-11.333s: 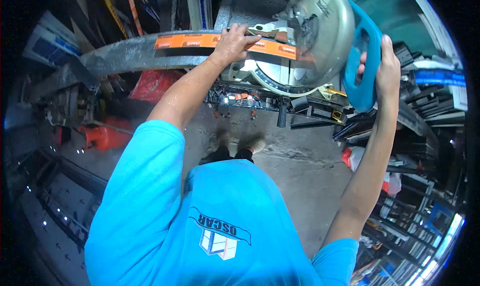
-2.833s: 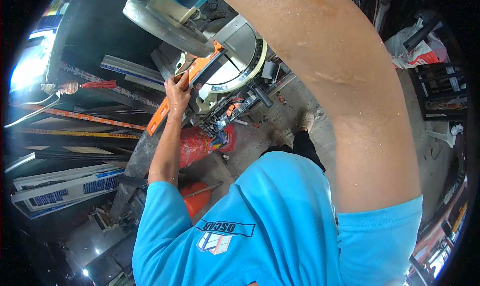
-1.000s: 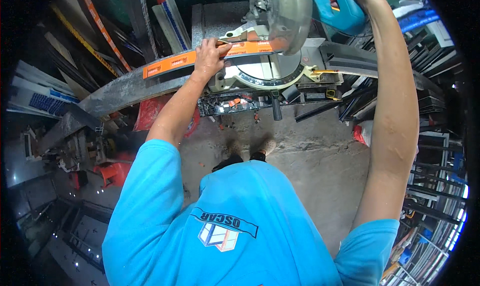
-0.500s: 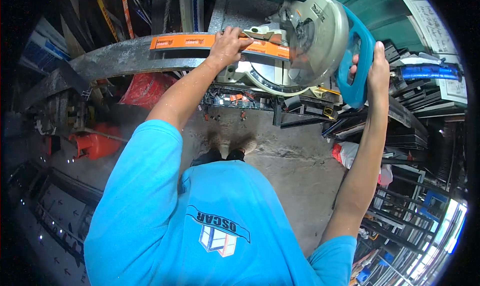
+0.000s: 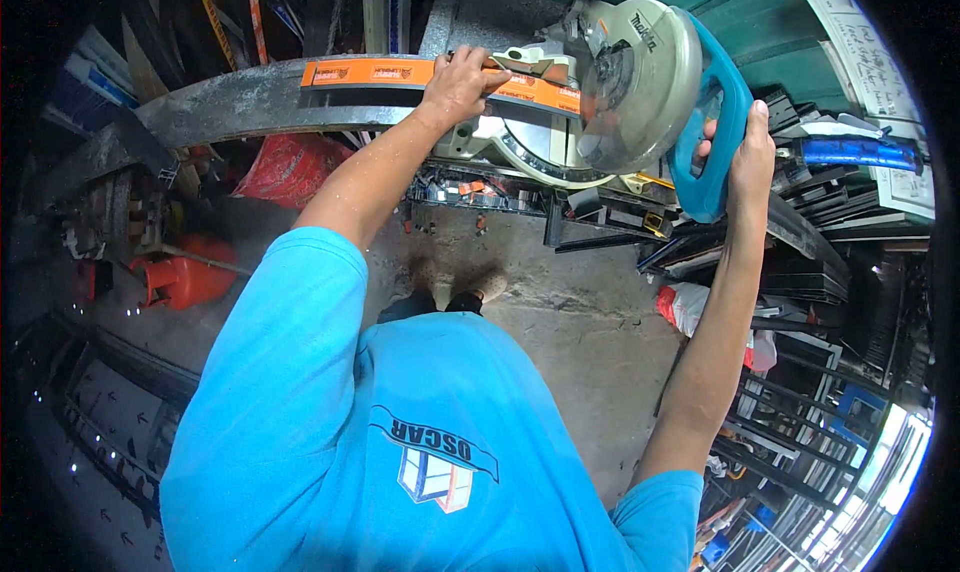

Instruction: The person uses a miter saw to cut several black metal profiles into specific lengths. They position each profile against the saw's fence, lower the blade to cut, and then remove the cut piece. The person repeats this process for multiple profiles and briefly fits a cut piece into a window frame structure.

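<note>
"How are the hands set?"

"The right hand (image 5: 750, 157) curls round the teal handle (image 5: 738, 97), fingers showing through its loop, presumably to control the saw (image 5: 648, 42). The left hand (image 5: 460, 84) clamps the orange-labelled bar (image 5: 372, 73), fingers over its top, probably against slipping."

"Where does the bar lie?"

"Across the saw, along the cream fence (image 5: 546, 64), likely for backing; its right end meets the clear guard (image 5: 622, 137)."

"And the count?"

"One bar, one saw, one handle; lower down, two shoes (image 5: 490, 284) and one red cylinder (image 5: 195, 277)."

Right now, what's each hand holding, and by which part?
Left hand: long, flat, orange-faced strip, near its visible middle. Right hand: teal loop handle of the cream miter saw, by its right side, fingers through the opening.
</note>
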Action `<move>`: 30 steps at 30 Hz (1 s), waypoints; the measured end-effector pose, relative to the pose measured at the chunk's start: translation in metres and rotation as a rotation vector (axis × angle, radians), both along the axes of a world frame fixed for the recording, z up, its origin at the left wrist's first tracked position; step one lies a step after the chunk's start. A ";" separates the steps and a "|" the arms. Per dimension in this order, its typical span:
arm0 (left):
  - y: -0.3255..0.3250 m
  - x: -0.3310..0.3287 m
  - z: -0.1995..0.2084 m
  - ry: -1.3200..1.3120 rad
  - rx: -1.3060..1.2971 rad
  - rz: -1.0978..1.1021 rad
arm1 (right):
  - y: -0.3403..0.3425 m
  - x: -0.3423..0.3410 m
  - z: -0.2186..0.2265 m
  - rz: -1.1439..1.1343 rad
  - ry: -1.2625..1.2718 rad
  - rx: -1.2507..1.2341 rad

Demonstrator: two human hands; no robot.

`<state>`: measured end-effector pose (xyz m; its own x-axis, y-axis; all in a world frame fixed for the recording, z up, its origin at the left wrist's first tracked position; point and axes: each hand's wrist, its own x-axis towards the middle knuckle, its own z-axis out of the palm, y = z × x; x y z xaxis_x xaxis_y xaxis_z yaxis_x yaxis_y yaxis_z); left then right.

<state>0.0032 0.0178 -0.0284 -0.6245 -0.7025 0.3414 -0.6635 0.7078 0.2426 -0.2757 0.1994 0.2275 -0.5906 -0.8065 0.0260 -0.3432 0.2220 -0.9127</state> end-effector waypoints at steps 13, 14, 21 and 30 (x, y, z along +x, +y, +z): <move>0.001 0.000 0.003 -0.009 0.013 0.011 | 0.001 0.002 -0.001 -0.006 0.004 -0.003; 0.000 0.001 0.003 -0.009 0.003 0.010 | 0.001 0.002 -0.001 0.001 0.005 -0.007; 0.001 0.000 0.002 -0.007 -0.028 0.010 | 0.003 0.004 -0.002 0.005 0.009 -0.023; 0.002 0.000 0.003 -0.021 -0.021 0.015 | 0.005 0.002 -0.004 0.008 0.024 -0.012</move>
